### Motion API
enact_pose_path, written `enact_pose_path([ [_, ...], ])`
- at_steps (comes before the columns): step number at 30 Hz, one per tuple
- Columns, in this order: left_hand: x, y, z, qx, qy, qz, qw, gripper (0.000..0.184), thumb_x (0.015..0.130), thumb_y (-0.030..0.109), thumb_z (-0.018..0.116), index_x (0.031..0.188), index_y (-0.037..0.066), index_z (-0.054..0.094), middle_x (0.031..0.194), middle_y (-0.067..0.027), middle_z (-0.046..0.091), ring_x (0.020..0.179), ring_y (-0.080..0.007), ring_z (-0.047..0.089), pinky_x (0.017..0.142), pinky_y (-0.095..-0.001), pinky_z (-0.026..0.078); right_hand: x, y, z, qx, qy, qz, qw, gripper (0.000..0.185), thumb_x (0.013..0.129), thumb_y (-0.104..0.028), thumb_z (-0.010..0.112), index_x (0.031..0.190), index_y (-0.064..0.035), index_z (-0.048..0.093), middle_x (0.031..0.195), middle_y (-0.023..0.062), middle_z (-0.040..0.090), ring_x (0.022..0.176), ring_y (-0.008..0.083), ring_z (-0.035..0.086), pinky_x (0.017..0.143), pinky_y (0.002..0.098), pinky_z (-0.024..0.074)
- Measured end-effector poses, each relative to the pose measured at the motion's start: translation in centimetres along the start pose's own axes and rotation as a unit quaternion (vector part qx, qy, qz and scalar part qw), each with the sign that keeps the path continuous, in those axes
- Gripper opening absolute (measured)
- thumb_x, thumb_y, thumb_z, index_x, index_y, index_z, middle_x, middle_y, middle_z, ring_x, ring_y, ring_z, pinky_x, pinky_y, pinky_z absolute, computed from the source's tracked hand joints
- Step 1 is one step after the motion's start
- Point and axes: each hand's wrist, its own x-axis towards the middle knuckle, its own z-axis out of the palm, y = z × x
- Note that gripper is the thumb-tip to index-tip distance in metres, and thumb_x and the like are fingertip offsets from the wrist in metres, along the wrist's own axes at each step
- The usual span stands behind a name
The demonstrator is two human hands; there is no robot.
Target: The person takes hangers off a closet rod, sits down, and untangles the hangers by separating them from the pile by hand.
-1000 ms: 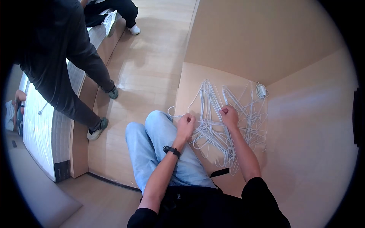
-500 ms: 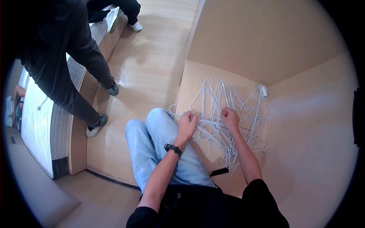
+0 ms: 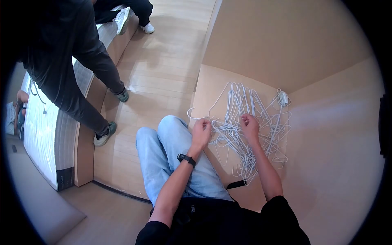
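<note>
A tangled pile of white wire hangers (image 3: pixel 267 134) lies on a light wooden board (image 3: pixel 208 83). My left hand (image 3: pixel 201 131) is closed in a pinch at the pile's left side, on a hanger whose hook curves out to the left. My right hand (image 3: pixel 250 125) is closed on hanger wires at the middle of the pile, its fingertips near the upright wires. Many hangers overlap between and below the hands, and some hooks point down near my right forearm. A small white object with a cord (image 3: pixel 283 98) sits at the board's back right corner.
Tall wooden panels (image 3: pixel 286 41) rise behind and right of the board. On the left, a person in dark trousers (image 3: pixel 87 110) stands beside a plastic-wrapped mattress (image 3: pixel 43 139). Another person's white shoe (image 3: pixel 148 28) rests on the floor. A black strap (image 3: pixel 236 184) lies near my lap.
The hangers between my hands have shifted and bunched, with their upper ends farther right. Both hands have moved slightly to the right. A cord now shows beside the standing person.
</note>
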Motion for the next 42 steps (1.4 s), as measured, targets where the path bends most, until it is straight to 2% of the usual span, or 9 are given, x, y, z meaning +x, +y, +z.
enact_pose_path([
  [5,0.2,1.0,-0.1,-0.089,0.035,-0.064,0.993,0.014,0.085,0.009,0.053,0.095,0.001,0.059,0.084,-0.0056,0.060,0.077,-0.0136,0.056,0.066,-0.0276,0.047,-7.2,-7.7,-1.2,0.105,-0.081,-0.083,0.988,0.011,0.079,-0.003,0.062,0.090,-0.0041,0.064,0.078,0.0082,0.062,0.059,0.0168,0.059,0.056,0.0273,0.0475],
  [7,0.3,0.9,-0.1,-0.106,0.118,-0.032,0.987,0.014,0.086,0.009,0.053,0.096,0.002,0.059,0.085,-0.0036,0.060,0.077,-0.0119,0.054,0.068,-0.0257,0.045,-10.4,-8.5,-0.5,0.119,-0.128,-0.109,0.979,0.011,0.078,-0.003,0.063,0.089,-0.0039,0.065,0.077,0.0097,0.061,0.058,0.0189,0.061,0.055,0.0284,0.0481],
  [10,0.5,0.9,-0.5,-0.143,0.102,-0.048,0.983,0.014,0.086,0.010,0.053,0.097,0.003,0.059,0.086,-0.0028,0.059,0.078,-0.0112,0.052,0.069,-0.0244,0.043,-12.8,-6.4,1.5,0.106,-0.180,-0.118,0.971,0.015,0.077,-0.003,0.063,0.092,-0.0051,0.065,0.084,0.0081,0.061,0.065,0.0166,0.061,0.057,0.0266,0.0486],
  [13,0.2,1.1,-0.7,-0.129,0.090,-0.057,0.986,0.014,0.087,0.012,0.053,0.097,0.004,0.060,0.088,-0.0021,0.059,0.078,-0.0109,0.051,0.068,-0.0239,0.042,-13.5,-4.7,2.8,0.020,-0.084,-0.153,0.984,0.021,0.075,-0.005,0.065,0.096,-0.0051,0.064,0.089,0.0108,0.061,0.068,0.0256,0.063,0.062,0.0325,0.0510],
  [16,0.2,1.2,-0.7,-0.150,0.080,-0.054,0.984,0.014,0.088,0.012,0.053,0.097,0.004,0.059,0.089,-0.0017,0.059,0.079,-0.0107,0.050,0.067,-0.0243,0.042,-13.7,-4.9,2.1,-0.056,-0.089,-0.155,0.982,0.026,0.073,-0.006,0.063,0.099,-0.0064,0.061,0.092,0.0124,0.060,0.081,0.0334,0.061,0.070,0.0403,0.0496],
  [23,-0.6,2.4,-1.2,-0.139,0.087,-0.065,0.984,0.015,0.085,0.006,0.050,0.096,0.001,0.059,0.093,-0.0093,0.059,0.086,-0.0180,0.056,0.077,-0.0292,0.045,-12.7,-6.2,3.2,-0.109,-0.096,-0.077,0.986,0.029,0.067,-0.002,0.057,0.096,-0.0016,0.053,0.086,0.0210,0.061,0.079,0.0387,0.060,0.070,0.0454,0.0485],
  [28,-1.8,4.1,-2.4,-0.075,0.111,0.053,0.990,0.016,0.084,0.004,0.049,0.095,-0.001,0.059,0.095,-0.0113,0.055,0.088,-0.0211,0.055,0.079,-0.0303,0.045,-12.1,-5.3,3.8,-0.119,-0.150,-0.061,0.980,0.037,0.064,-0.003,0.057,0.100,-0.0003,0.048,0.079,0.0251,0.060,0.078,0.0438,0.059,0.071,0.0491,0.0464],
  [38,-2.1,3.8,-4.0,-0.109,0.087,0.030,0.990,0.015,0.084,0.004,0.051,0.095,0.000,0.059,0.096,-0.0105,0.052,0.090,-0.0201,0.052,0.080,-0.0300,0.044,-12.6,-4.5,3.3,-0.162,-0.148,-0.015,0.976,0.041,0.065,-0.004,0.057,0.103,0.0014,0.042,0.083,0.0293,0.061,0.081,0.0447,0.060,0.073,0.0492,0.0459],
  [42,-2.8,5.5,-5.1,-0.048,0.109,0.027,0.992,0.020,0.084,0.008,0.053,0.103,0.001,0.057,0.101,-0.0121,0.050,0.091,-0.0208,0.052,0.084,-0.0310,0.043,-12.8,-4.5,2.5,-0.095,-0.131,-0.038,0.986,0.037,0.067,-0.002,0.056,0.103,-0.0021,0.045,0.070,0.0201,0.059,0.070,0.0381,0.059,0.064,0.0454,0.0451],
])
